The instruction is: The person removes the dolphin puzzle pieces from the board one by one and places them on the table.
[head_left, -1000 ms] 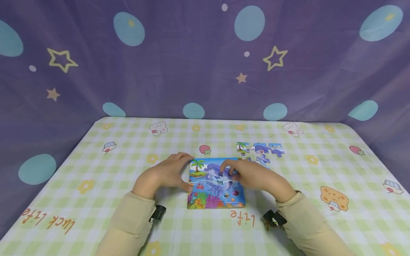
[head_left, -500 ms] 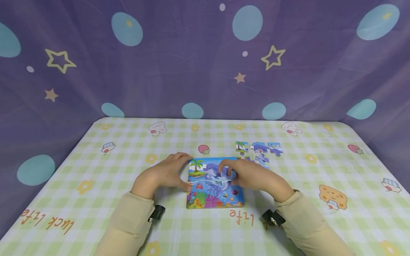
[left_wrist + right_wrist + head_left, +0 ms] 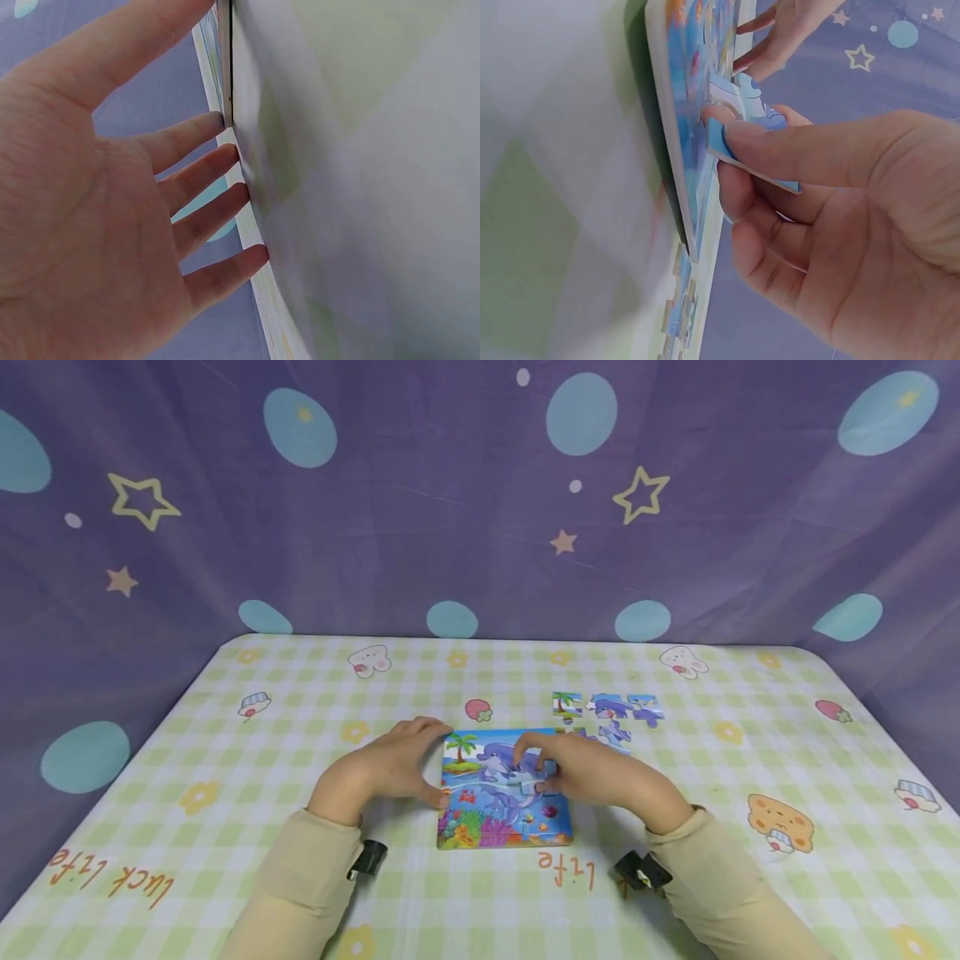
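A dolphin jigsaw puzzle (image 3: pixel 476 829) in a flat tray lies in the middle of the table in the head view. My left hand (image 3: pixel 390 767) rests at its left side, thumb on the edge and fingertips by the upper left corner. The left wrist view shows that hand (image 3: pixel 105 202) with its fingers extended and spread. Above the right part of the picture, my right hand (image 3: pixel 592 768) pinches a blue puzzle piece (image 3: pixel 717 140) between thumb and fingers. The piece is tilted over the board, partly covered by the thumb.
Several loose puzzle pieces (image 3: pixel 609 707) lie behind the board to the right, some partly hidden by the right hand. A checked cloth (image 3: pixel 187 693) covers the table, and a purple patterned curtain (image 3: pixel 450 527) hangs behind it.
The puzzle piece in my right hand has shifted and changed its tilt slightly above the board. My left hand and the loose pieces stay in place.
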A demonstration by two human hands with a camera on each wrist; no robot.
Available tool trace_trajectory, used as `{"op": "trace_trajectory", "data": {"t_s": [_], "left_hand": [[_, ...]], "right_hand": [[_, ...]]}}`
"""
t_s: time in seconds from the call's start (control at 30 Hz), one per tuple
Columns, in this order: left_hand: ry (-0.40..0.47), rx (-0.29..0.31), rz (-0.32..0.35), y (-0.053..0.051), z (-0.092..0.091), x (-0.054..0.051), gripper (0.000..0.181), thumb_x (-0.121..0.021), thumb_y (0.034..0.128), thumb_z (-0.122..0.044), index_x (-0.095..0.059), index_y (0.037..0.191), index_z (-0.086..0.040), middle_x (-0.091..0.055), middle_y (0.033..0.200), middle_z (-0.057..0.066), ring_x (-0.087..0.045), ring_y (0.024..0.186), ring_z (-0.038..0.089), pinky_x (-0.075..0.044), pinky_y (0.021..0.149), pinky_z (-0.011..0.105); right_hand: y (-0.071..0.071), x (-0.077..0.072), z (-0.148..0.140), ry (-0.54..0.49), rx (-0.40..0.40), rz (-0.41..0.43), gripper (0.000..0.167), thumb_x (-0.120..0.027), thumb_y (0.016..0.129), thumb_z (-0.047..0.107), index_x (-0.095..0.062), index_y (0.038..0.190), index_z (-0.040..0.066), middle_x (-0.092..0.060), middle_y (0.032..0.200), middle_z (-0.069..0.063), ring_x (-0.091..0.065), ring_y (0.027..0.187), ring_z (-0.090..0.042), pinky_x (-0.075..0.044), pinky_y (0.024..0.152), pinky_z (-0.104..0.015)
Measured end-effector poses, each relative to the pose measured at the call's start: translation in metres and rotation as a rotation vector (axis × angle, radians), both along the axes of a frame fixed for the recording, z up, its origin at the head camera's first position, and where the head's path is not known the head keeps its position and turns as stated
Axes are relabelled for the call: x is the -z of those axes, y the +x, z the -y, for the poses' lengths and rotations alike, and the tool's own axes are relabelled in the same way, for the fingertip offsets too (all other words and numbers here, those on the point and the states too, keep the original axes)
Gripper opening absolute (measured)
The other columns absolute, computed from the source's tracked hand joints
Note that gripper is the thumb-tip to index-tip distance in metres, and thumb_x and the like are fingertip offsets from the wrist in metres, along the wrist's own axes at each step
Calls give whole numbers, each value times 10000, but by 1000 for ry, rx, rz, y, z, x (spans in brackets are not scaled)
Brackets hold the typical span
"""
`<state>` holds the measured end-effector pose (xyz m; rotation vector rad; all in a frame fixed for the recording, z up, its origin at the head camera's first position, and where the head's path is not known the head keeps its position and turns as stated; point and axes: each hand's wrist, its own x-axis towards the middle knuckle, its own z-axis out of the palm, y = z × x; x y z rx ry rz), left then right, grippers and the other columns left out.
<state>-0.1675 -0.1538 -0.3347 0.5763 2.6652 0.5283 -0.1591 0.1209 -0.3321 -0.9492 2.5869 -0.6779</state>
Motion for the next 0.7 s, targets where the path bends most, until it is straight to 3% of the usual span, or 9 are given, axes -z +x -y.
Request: {"op": "trace_trajectory", "data": {"t_s": [0.27, 0.5, 0.7], "left_hand": [[6, -6, 8, 2, -1, 1, 979, -870, 742, -397, -368, 1517, -71, -335, 1547, 129, -283, 1425, 366, -295, 1131, 565], [3, 2, -1, 2, 0, 0, 989, -870, 738, -407, -367, 1515, -60, -342, 1539, 142, -294, 1416, 374, -300, 1129, 564], [2, -4, -5, 0, 0, 0, 990, -870, 735, -414, -369, 1515, -66, -336, 1545, 138, -287, 1422, 368, -294, 1133, 561]], "right_hand": [[-3, -5, -14, -67, -40, -4, 339, -680, 905, -25, -565, 1165, 160, -669, 999, -32, -643, 865, -163, -486, 660, -286], [-9, -11, -27, -137, -68, -16, 326, -651, 887, -88, -601, 1147, 103, -674, 1062, -68, -667, 975, -200, -543, 797, -334], [-12, -20, -39, -137, -43, -21, 298, -629, 904, -94, -631, 1140, 88, -688, 1049, -63, -674, 976, -215, -545, 788, -347]]}}
